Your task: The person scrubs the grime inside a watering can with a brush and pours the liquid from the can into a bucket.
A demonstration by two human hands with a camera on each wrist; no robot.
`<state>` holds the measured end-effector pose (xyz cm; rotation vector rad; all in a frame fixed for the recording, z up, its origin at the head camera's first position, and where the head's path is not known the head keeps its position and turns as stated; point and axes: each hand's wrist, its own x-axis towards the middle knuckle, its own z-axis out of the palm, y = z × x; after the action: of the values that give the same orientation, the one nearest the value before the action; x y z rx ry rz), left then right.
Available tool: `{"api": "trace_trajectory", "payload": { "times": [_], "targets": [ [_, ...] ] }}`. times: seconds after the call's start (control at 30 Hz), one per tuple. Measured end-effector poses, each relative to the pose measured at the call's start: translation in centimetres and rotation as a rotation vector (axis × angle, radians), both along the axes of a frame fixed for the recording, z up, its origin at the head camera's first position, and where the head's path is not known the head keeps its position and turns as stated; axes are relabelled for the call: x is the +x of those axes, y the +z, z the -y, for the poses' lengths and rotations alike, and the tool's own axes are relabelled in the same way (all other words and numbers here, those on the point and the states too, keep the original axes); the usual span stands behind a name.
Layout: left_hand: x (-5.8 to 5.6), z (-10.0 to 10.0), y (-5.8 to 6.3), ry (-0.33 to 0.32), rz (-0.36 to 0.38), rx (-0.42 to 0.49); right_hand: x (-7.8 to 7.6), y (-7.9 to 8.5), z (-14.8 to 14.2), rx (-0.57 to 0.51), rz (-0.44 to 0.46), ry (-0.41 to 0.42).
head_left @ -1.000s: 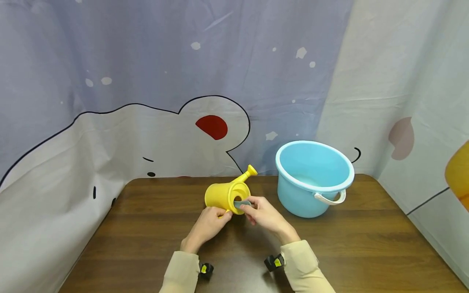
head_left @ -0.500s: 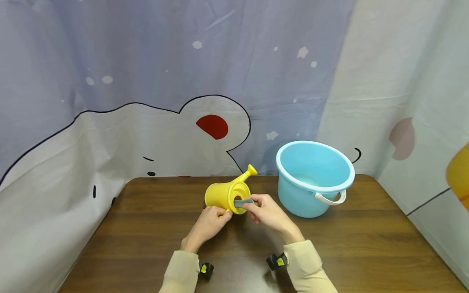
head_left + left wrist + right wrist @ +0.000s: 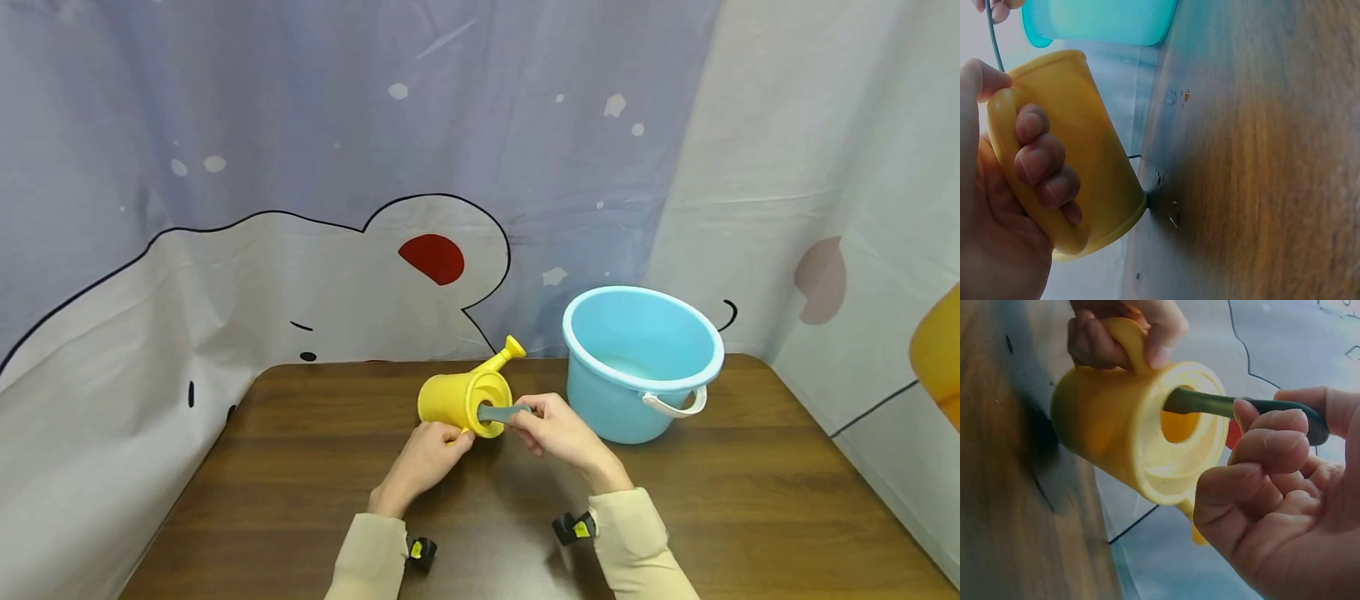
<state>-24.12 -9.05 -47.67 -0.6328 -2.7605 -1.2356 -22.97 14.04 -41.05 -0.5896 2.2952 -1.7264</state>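
A yellow watering can [image 3: 450, 400] is tilted above the table, with its open top toward the right. My left hand [image 3: 426, 458] grips its handle; in the left wrist view, fingers [image 3: 1041, 165] curl round that handle. Between thumb and fingers, my right hand [image 3: 558, 433] pinches a slim grey-green handle [image 3: 502, 412]. The right wrist view shows this green handle [image 3: 1210, 404] passing into the round hole in the can's top [image 3: 1194, 453]. Its far end is hidden inside, so its kind cannot be told.
A light blue bucket [image 3: 615, 408] with a white handle [image 3: 678, 408] stands at the back right of the wooden table [image 3: 300, 500]. A few wet drops [image 3: 1174, 214] lie on the table below the can. A printed curtain [image 3: 337, 283] hangs behind.
My right hand has moved to the right and slightly up, drawing more of the grey-green handle out of the can. The left hand and the can have stayed in place.
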Motion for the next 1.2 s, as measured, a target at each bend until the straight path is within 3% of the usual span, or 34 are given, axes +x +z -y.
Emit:
{"api": "trace_trajectory", "payload": {
  "times": [0.27,0.57,0.7,0.97,1.2],
  "targets": [
    [-0.1,0.0,0.0,-0.001,0.013,-0.013,-0.4,-1.4,1.5,0.072,-0.036,0.014],
    [-0.1,-0.1,-0.1,0.0,0.0,-0.004,-0.4,-2.1,1.7,0.083,-0.015,0.007],
    [-0.1,-0.2,0.0,0.001,-0.005,-0.006,-0.6,-2.0,1.2,0.013,-0.01,0.039],
    [0.0,-0.1,0.0,0.003,-0.017,-0.01,-0.6,-1.0,-0.7,-0.151,0.094,0.077],
    [0.0,-0.1,0.1,-0.007,-0.018,-0.016,-0.8,-1.1,-1.0,-0.179,0.113,0.077]
  ]
}}
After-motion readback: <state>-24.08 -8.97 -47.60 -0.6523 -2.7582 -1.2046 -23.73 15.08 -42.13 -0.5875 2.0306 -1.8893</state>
